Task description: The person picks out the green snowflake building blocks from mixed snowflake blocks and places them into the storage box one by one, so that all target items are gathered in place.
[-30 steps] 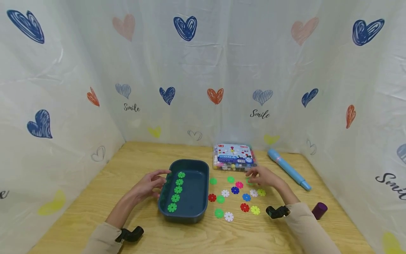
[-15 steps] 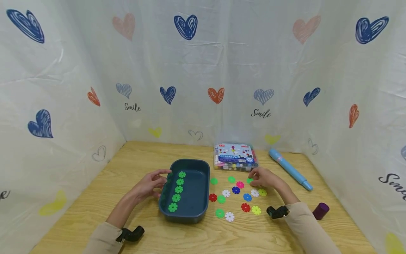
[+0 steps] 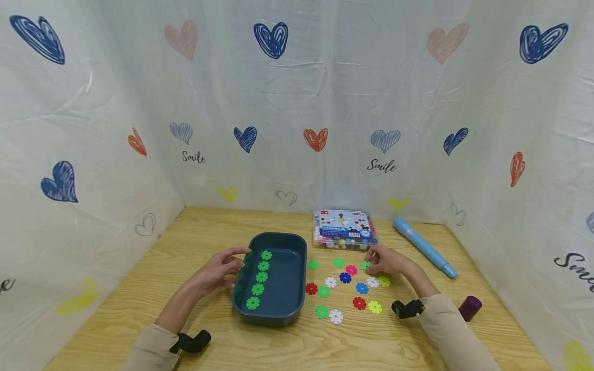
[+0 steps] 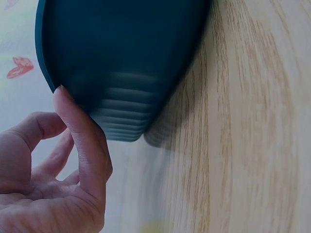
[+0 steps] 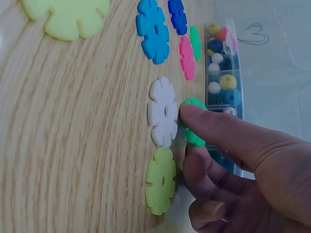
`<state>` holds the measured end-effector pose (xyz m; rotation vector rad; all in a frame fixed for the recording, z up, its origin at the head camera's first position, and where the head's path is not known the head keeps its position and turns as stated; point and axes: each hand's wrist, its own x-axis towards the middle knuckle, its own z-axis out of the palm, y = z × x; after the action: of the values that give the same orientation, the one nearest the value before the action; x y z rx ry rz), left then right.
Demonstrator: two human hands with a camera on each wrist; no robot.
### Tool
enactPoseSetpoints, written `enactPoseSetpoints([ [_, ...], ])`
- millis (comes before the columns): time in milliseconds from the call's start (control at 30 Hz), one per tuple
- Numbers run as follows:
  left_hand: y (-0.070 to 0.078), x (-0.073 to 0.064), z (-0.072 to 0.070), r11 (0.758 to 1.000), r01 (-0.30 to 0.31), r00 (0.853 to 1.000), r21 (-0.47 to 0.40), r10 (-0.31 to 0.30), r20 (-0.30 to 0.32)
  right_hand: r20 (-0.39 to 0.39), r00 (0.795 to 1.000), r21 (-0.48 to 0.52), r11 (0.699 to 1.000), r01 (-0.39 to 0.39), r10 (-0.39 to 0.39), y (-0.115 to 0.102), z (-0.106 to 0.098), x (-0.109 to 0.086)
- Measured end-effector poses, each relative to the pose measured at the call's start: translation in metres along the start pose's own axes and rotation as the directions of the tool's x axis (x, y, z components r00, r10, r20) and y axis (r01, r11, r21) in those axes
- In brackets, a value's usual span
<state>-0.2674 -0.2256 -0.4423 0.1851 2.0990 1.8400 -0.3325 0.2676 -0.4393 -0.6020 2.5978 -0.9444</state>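
My right hand (image 3: 386,258) pinches a green notched plastic disc (image 5: 196,121) at the back right of the scattered discs, thumb on its near side and fingers on its far side. A white disc (image 5: 163,111) and a yellow disc (image 5: 161,182) lie flat close by on the table. My left hand (image 3: 221,269) touches the left rim of a dark blue-green tray (image 3: 300,288) with a fingertip, the other fingers loosely bent beside its wall. Inside the tray, several green discs (image 3: 261,276) form a line along the left side.
Behind the discs stands a clear box of coloured beads (image 3: 345,230). A light blue marker-shaped tube (image 3: 424,247) lies at the back right, with a purple cylinder (image 3: 469,308) beside the right sleeve. More discs, including red (image 3: 359,303) and blue (image 3: 362,288), lie right of the tray.
My right hand has lowered slightly to the green disc, and its thumb and fingers have closed on it. My left hand stays at the tray.
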Motion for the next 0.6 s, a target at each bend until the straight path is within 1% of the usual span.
enactPoseSetpoints([
  [100,0.000,0.000,0.000,1.000,-0.005,1.000,0.002,0.005,0.008,0.009,1.000,0.006,1.000,0.002,-0.002,-0.001,0.000,0.000],
  [267,0.000,-0.001,0.000,1.000,0.005,1.000,0.006,-0.006,0.006,0.059,0.998,0.017,1.000,0.005,-0.006,-0.001,-0.001,0.000],
  [433,0.002,-0.001,0.001,1.000,0.009,1.000,0.017,-0.009,-0.002,0.104,0.993,0.032,0.998,0.059,-0.062,-0.002,-0.007,-0.001],
  [500,0.002,0.000,0.001,1.000,0.011,1.000,0.014,-0.011,-0.005,0.110,0.991,0.032,0.996,0.079,-0.082,-0.003,-0.009,-0.003],
  [600,0.001,0.000,0.001,1.000,0.010,1.000,0.015,-0.010,-0.006,0.097,0.992,0.007,0.997,0.082,-0.082,-0.005,-0.011,-0.003],
])
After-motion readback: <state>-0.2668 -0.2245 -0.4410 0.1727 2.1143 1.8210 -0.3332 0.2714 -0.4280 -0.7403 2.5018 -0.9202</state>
